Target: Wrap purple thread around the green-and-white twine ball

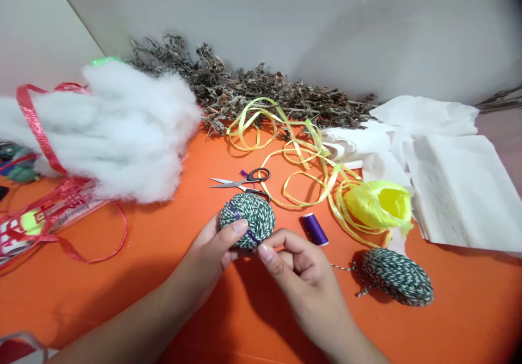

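My left hand point(216, 238) is wrapped around a round ball of green and white yarn point(258, 214), with the thumb resting on its front. A purple strand runs across the ball toward my right hand point(299, 269). The right thumb and index finger are pinched together at the ball's lower right edge; what they pinch is too small to make out. Just behind the ball lie scissors point(240, 183) with black handles, blades apart. To the right are a spool of purple thread point(315, 230) and a second, oval ball of green and white yarn point(397, 277) with a loose end.
White fluffy stuffing point(134, 130) and red plastic ribbon point(35, 122) lie at left. Yellow ribbon point(293, 187) loops out from a yellow roll point(362, 203). White paper sheets point(465, 190) are at right, dried plants point(261, 89) along the wall. The tabletop point(163, 239) is orange.
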